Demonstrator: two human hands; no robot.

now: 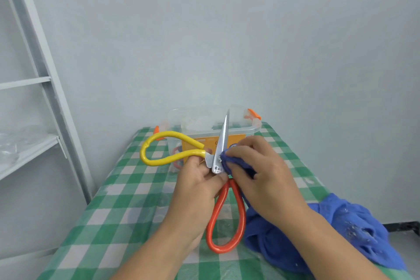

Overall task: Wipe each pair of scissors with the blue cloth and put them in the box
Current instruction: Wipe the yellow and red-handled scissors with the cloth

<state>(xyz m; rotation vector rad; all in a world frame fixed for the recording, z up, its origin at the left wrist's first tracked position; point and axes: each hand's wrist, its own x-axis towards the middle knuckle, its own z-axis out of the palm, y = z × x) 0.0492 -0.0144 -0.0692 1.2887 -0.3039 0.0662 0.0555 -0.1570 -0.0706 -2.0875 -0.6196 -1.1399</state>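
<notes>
Your left grip (200, 186), forearm coming in over the near edge of the green-checked counter (118, 207), pinches the steel scissors with yellow and orange loop handles (221, 141) at the pivot, blades together and pointing up. Your right grip (261, 175), wrist bent inward, pinches a fold of the blue terry cloth (354, 227) against the blade. The rest of it trails toward the near right corner. The clear plastic box with orange latches (238, 130) sits at the far edge.

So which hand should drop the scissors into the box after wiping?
Probably the left hand: it grips the yellow-and-orange-handled steel scissors at the pivot. The right hand pinches the blue cloth; the clear plastic box is just ahead.
</notes>
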